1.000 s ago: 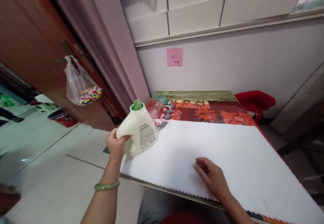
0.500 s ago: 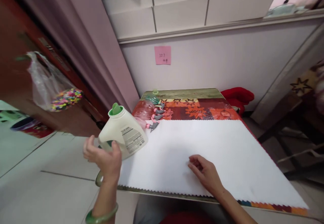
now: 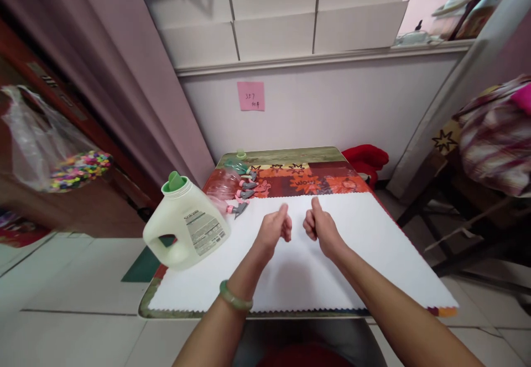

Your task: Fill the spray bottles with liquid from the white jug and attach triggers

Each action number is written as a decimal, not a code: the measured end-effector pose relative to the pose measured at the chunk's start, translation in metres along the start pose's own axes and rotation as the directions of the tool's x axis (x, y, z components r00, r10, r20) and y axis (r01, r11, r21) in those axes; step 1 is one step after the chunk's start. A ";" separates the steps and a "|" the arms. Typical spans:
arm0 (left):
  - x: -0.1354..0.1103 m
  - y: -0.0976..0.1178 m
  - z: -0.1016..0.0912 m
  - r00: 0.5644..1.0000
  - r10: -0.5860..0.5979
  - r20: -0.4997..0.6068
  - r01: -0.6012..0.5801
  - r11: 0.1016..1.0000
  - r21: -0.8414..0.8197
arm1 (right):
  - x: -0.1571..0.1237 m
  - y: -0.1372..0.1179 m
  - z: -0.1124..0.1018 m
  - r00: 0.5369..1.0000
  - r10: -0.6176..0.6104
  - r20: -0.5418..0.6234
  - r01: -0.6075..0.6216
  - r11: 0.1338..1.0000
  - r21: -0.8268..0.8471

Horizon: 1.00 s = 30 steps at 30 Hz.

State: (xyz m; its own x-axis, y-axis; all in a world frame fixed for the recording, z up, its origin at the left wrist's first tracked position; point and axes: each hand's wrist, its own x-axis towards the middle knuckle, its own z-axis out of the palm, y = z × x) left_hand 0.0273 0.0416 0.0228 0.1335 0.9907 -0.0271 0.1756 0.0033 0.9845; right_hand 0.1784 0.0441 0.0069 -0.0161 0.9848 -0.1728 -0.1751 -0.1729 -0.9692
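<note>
My left hand (image 3: 274,229), with a green bangle on its wrist, is held above the white mat (image 3: 360,245). Its fingers are curled in and the thumb points up, with nothing in the grip. Facing it, a short gap away, my right hand (image 3: 324,229) has the same shape and is likewise bare of any object. A large cream detergent jug (image 3: 203,229) without its outer cap stands upright on the left part of the mat, green spout showing and handle toward the left. Clear spray bottles (image 3: 224,184) with pink and grey heads lie behind it.
A patterned red and orange tablecloth (image 3: 319,176) shows behind the mat. To the left, a plastic bag of colourful pieces (image 3: 78,171) hangs on a door. A pink note (image 3: 251,96) is on the wall. At right, plaid fabric (image 3: 493,135) lies over dark furniture.
My left hand has moved from beside the jug's handle to the right, over the mat. My right hand has risen and both thumbs now point up. The view has shifted to the right.
</note>
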 end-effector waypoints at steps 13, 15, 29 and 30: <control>0.067 0.089 0.026 0.998 0.033 -0.056 -0.040 0.990 -0.138 | 0.041 -0.106 0.012 0.989 -0.137 0.048 0.140 0.989 -0.047; 0.070 0.089 0.029 0.997 0.056 -0.061 -0.063 0.991 -0.117 | 0.043 -0.109 0.010 0.983 -0.174 0.066 0.176 0.984 -0.025; 0.055 -0.077 -0.036 0.904 0.071 -0.422 0.275 0.659 0.700 | 0.083 0.061 -0.066 0.982 -0.185 0.031 0.165 0.771 -0.615; 0.058 -0.080 -0.040 0.890 0.089 -0.447 0.301 0.620 0.724 | 0.084 0.065 -0.068 0.982 -0.186 0.023 0.159 0.765 -0.624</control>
State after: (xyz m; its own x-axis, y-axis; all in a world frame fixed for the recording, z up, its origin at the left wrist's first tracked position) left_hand -0.0181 0.1041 -0.0509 -0.3013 0.9431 0.1408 0.8554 0.2020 0.4769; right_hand 0.2325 0.1143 -0.0825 -0.0057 0.9999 0.0145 0.4773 0.0155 -0.8786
